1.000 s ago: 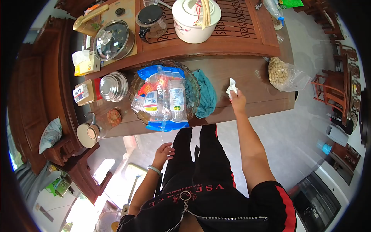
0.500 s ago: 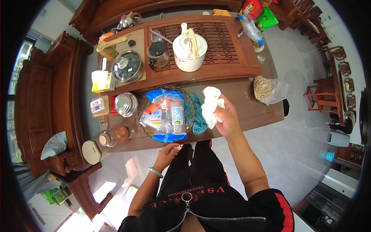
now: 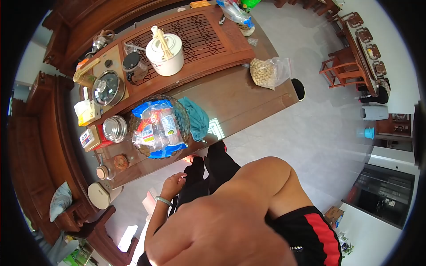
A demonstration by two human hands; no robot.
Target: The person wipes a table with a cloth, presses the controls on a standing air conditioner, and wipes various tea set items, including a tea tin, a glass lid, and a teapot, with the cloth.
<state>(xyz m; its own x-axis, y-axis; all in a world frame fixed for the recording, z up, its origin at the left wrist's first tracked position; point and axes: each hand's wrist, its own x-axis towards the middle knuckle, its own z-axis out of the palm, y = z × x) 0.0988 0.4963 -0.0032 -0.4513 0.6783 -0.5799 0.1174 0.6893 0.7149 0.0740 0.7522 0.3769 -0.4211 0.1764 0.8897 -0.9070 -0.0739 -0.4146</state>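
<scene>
Large and close to the camera, my right hand (image 3: 217, 235) fills the bottom middle; its fingers and anything in them are hidden. My left hand (image 3: 172, 185), with a pale bracelet on the wrist, hangs below the table's front edge, fingers loosely curled and holding nothing. Nearest to it on the table is a glass bowl (image 3: 182, 116) bearing a blue and clear plastic package (image 3: 156, 128). A teal cloth (image 3: 195, 119) lies against the bowl's right side.
On the wooden table (image 3: 235, 104) stand a white lidded pot (image 3: 165, 55), a glass-lidded pan (image 3: 108, 88), stacked metal tins (image 3: 115, 129) and a tissue box (image 3: 88, 113). A bag of peanuts (image 3: 266, 73) lies near the right end. A wooden chair (image 3: 341, 66) stands farther right.
My right hand has come up from over the table to close before the camera, and the white tissue it held is out of sight. The view has turned, shifting the table leftward.
</scene>
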